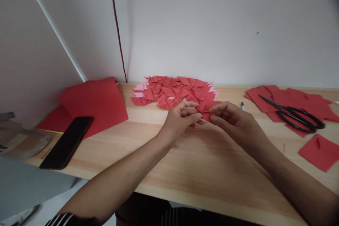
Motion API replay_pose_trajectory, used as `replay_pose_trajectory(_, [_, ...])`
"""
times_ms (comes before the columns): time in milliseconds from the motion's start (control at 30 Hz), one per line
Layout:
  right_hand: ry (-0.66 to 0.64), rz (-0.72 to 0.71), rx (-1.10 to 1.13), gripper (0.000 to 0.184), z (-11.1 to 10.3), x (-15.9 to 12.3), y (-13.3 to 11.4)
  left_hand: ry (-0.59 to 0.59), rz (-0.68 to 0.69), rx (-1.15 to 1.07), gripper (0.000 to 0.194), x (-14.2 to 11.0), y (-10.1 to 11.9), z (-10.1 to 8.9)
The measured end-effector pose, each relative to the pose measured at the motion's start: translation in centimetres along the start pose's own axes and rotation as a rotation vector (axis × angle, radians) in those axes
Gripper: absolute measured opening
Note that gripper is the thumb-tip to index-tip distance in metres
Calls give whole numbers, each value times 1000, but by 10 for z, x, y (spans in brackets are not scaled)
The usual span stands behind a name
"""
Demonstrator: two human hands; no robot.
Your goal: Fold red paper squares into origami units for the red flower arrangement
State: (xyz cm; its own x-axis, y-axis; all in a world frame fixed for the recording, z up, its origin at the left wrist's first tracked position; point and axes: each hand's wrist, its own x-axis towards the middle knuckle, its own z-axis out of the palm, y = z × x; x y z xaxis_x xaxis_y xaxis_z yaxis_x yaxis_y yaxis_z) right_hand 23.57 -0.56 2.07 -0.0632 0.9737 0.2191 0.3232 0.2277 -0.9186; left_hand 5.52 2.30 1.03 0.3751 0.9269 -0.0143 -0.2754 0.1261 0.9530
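A small piece of folded red paper point(206, 116) is held above the table between my hands. My left hand point(178, 118) pinches its left side, the thumb close to the curled fingers. On the right side, my right hand point(235, 120) grips it between thumb and bent fingers. Parts of the paper are hidden behind the fingertips. Just beyond lies a spread pile of folded red paper pieces point(173, 93), with pink ones showing at its left and right ends.
Black-handled scissors point(296, 114) rest on red paper squares point(265, 99) at the right, with a single square point(321, 152) nearer. A marker point(242, 106) lies behind my right hand. Large red sheets point(95, 102) and a black phone point(67, 143) are at left. A wall point(212, 24) backs the table.
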Motion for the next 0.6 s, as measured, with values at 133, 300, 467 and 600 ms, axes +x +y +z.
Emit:
replay_pose_trajectory(133, [42, -59, -20, 19, 1, -1, 2, -8, 37, 17, 50, -1, -1, 3])
replay_pose_trajectory(300, [68, -58, -60, 19, 2, -3, 5, 27, 122, 132, 44, -6, -1, 9])
replay_pose_trajectory(467, [40, -35, -56, 21, 5, -7, 5, 80, 200, 237, 20, -8, -3, 11])
replay_pose_trajectory(600, [28, -44, -53, 22, 6, -8, 6, 99, 221, 278, 17, -7, -5, 10])
